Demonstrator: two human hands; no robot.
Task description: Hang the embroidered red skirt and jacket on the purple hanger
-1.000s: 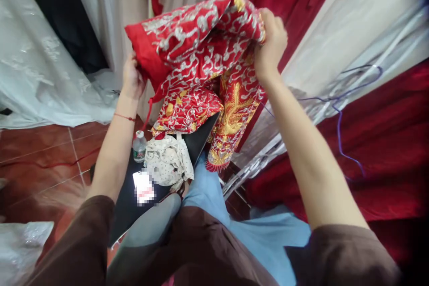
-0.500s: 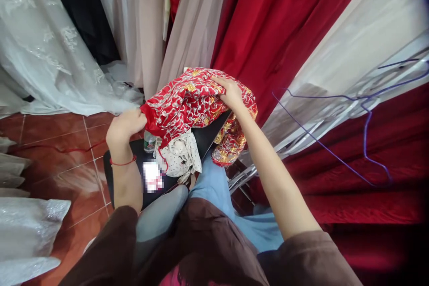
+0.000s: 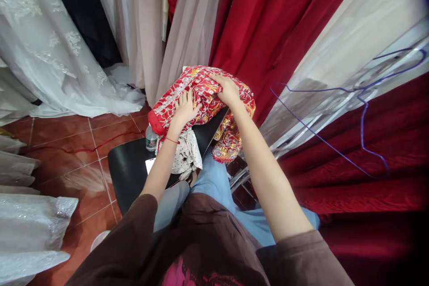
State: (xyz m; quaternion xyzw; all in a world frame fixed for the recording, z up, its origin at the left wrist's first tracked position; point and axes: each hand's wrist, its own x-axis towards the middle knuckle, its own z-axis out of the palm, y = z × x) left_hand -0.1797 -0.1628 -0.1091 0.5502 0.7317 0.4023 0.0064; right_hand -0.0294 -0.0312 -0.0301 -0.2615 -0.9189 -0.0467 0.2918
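Note:
A red garment (image 3: pixel 167 100) embroidered in gold and silver is bunched over the back of a black chair (image 3: pixel 127 170). My left hand (image 3: pixel 185 109) rests on its embroidered surface, fingers stretched and spread. Farther right, my right hand (image 3: pixel 228 90) lies on top of the same garment, its fingers extended across the cloth. One end of the garment hangs below my right forearm. Under my left wrist, on the seat, is a white dotted cloth (image 3: pixel 189 154), partly covered by the arm. Beside it stand a clear plastic bottle (image 3: pixel 150 139) and a bright white object (image 3: pixel 149 165), mostly hidden.
White lace gowns (image 3: pixel 50 53) hang at the left, their hems on the red tile floor (image 3: pixel 77 174). Pale drapes and red cloth (image 3: pixel 268 13) hang ahead. At the right, a purple wire hanger (image 3: pixel 363 111) hangs near a metal rack. A red cord (image 3: pixel 87 148) trails across the tiles.
My left hand has let go of the garment's left end and moved right, now flat on its embroidery. My right hand has stayed nearly in place.

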